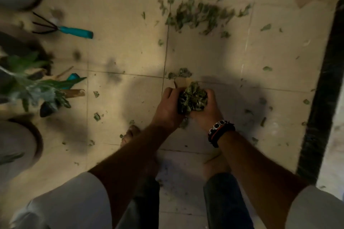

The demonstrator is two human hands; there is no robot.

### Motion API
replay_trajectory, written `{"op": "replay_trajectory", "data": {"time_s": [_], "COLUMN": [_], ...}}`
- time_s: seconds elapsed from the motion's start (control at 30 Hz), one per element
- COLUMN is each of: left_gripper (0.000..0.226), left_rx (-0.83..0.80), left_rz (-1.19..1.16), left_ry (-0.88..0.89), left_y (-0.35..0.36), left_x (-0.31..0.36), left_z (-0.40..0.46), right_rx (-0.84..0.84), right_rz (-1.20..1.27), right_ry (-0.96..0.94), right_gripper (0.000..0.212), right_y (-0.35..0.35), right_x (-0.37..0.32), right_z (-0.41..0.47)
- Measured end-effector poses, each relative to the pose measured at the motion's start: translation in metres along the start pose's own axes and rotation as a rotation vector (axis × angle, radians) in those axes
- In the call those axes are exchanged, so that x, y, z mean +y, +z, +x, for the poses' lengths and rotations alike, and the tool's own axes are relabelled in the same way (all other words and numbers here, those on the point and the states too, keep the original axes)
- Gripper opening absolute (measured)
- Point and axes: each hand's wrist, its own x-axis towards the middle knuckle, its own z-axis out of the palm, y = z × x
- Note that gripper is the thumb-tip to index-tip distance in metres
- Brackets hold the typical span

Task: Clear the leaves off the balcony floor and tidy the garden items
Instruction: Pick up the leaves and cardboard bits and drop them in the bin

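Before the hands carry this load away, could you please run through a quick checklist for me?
1. Bunch of leaves cupped between left hand and right hand: ok.
2. Nothing dropping from the bunch: cannot tell, blurred.
3. Floor cleared: not ok, a leaf pile remains ahead, with scattered bits.
4. Hand rake tidied: not ok, lying on the tiles.
5. Bin or bag for the load: cannot tell, none in view.

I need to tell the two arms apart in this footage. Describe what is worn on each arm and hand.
Both hands are bare, no gloves. The left hand has nothing on its wrist. The right hand has a stack of bracelets: silver links, an orange band, black straps. Short white sleeves end near the elbows.
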Motion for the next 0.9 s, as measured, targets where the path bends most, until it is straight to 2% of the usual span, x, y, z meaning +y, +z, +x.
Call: {"op": "replay_trajectory", "data": {"time_s": [0.1,0.33,0.57,0.73,0.9], "left_gripper": [0.062,0.065,0.065,0.058,0.067], "left_rx": [-0.019,-0.07,0.028,0.113,0.28], "left_rz": [-0.006,0.006,0.045,0.06,0.097], "left_ry": [0.021,0.067,0.201,0.258,0.23], "left_y": [-0.043,-0.198,-0.341,-0.406,-0.443], "left_x": [0.056,0.248,0.417,0.484,0.518], "left_z": [-0.022,-0.095,-0.171,-0.212,-0.261], "right_rx": [0.022,-0.007,0.049,0.044,-0.072], "right_rz": [0.037,0.113,0.129,0.139,0.148], "right_ry": [-0.005,-0.062,-0.186,-0.293,-0.437], "right_gripper": [0.057,0.057,0.058,0.067,0.068], "right_y": [-0.03,-0.121,-0.197,-0.221,-0.231], "right_x": [-0.051,-0.213,-0.358,-0.417,-0.453], "right_z": [-0.054,-0.232,-0.398,-0.472,-0.519]}}
